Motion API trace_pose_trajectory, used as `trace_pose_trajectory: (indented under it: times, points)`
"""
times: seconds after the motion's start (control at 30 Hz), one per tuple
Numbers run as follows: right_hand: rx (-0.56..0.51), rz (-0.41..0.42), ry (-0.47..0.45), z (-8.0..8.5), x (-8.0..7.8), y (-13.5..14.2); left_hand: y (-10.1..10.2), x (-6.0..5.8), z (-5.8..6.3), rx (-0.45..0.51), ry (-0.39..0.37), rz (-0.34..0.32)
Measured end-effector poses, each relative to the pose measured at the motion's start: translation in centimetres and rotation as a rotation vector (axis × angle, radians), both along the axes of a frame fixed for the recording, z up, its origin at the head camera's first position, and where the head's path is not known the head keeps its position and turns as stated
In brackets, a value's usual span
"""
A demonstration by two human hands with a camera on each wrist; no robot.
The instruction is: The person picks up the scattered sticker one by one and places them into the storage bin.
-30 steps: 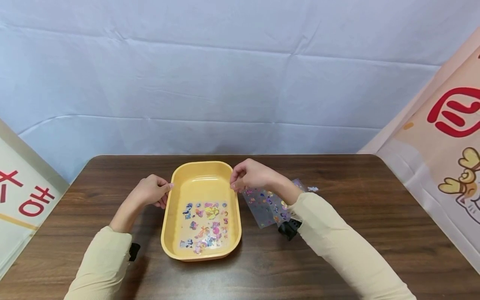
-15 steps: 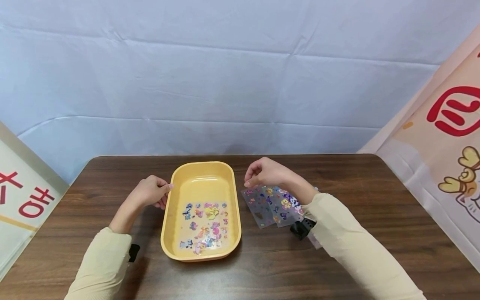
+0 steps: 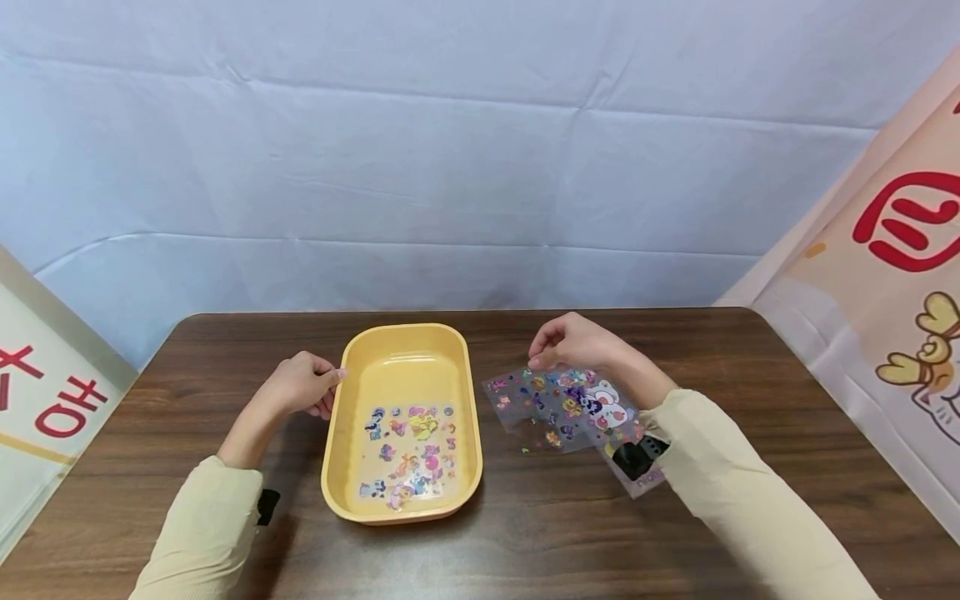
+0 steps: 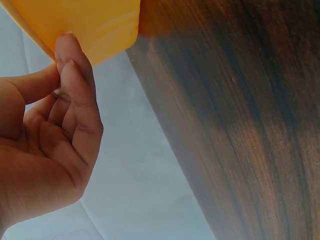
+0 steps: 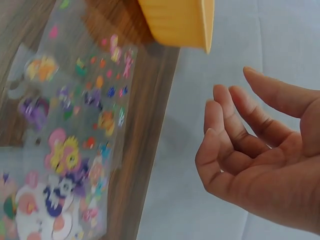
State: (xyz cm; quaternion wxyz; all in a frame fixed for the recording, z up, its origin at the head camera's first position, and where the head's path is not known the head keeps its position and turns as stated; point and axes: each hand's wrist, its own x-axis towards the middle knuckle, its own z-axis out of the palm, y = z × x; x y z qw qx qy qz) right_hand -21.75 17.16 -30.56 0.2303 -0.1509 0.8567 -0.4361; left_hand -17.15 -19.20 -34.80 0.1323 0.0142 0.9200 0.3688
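The sticker sheets (image 3: 570, 408) lie flat on the counter (image 3: 750, 433), just right of the yellow tray (image 3: 401, 350), fanned and overlapping, with their long axes running from far-left to near-right. The right hand (image 3: 573, 343) is the nearer one: it hovers at the far edge of the sheets, which lie below and on the near side of its fingers. In the right wrist view this right hand (image 5: 260, 155) is relaxed, the fingers (image 5: 225, 135) loosely curled with the palm showing, and it holds nothing; the sheets (image 5: 75, 140) are apart from it. Whether a fingertip touches the far edge of a sheet cannot be told. The left hand (image 3: 303, 383) is at the left rim of the tray, well apart from the sheets. In the left wrist view its fingers (image 4: 75, 85) pinch the tray rim (image 4: 85, 25). One more sticker sheet (image 3: 408, 454) lies flat inside the tray, at its near end.
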Motion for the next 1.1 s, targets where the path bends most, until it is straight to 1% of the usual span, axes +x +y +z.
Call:
trace_pose_trajectory:
  times: [0.07,0.27,0.43,0.57,0.7,1.1]
  points:
    - [0.002,-0.004,0.0,-0.1,-0.1,0.6,0.0,0.0,0.0,-0.001,-0.001,0.001]
    - [0.05,-0.014,0.047,-0.2,-0.1,2.4,0.0,0.0,-0.1,-0.003,0.002,0.0]
    - [0.093,-0.058,0.049,-0.2,-0.2,3.7,-0.1,0.0,-0.1,-0.005,0.008,-0.003]
    - [0.068,-0.086,0.015,-0.3,-0.3,4.5,-0.1,0.0,-0.1,-0.005,0.01,-0.006]
    - [0.037,-0.097,-0.015,-0.5,-0.4,5.2,-0.1,0.0,-0.1,-0.003,0.005,-0.004]
    - [0.061,-0.107,0.002,-0.8,-0.2,6.6,-0.1,-0.1,-0.2,0.007,0.001,0.0]
